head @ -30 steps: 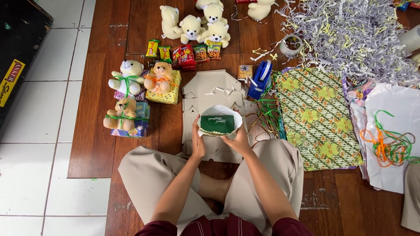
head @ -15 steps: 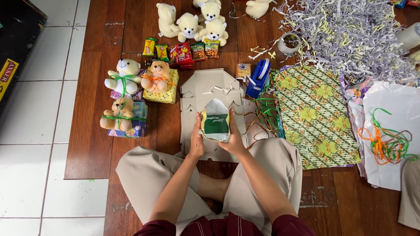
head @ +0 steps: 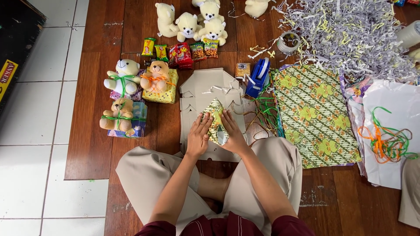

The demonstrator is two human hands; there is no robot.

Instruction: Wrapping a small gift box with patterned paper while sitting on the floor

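Change: Turned up on edge between both palms, the small parcel (head: 216, 121) now shows its green-and-gold wrap; half a second earlier its flat green face pointed at the camera.
Left hand: left hand (head: 199, 136) lies flat against the parcel's left side, fingers (head: 203, 122) straight, close together and pressing.
Right hand: right hand (head: 233, 133) mirrors it on the other side, fingers laid along the wrap; neither hand curls round.
Parcel: held just above a stack of flat cardboard cut-outs (head: 205, 94) on the wooden floor (head: 92, 109), in front of the crossed legs; long axis runs away from the person, both hands equally close.
Left of the hands: three teddy bears tied to little wrapped boxes (head: 131, 94), well apart.
Right of the hands: blue tape dispenser (head: 259, 78), loose green and brown ribbon (head: 262, 111), then a sheet of patterned wrapping paper (head: 315, 111).
Farther off: snack packets (head: 181, 52), more plush bears (head: 192, 22), a heap of shredded paper (head: 350, 35), a roll of clear tape (head: 288, 42).
In the way: nothing lies between the hands and the parcel.
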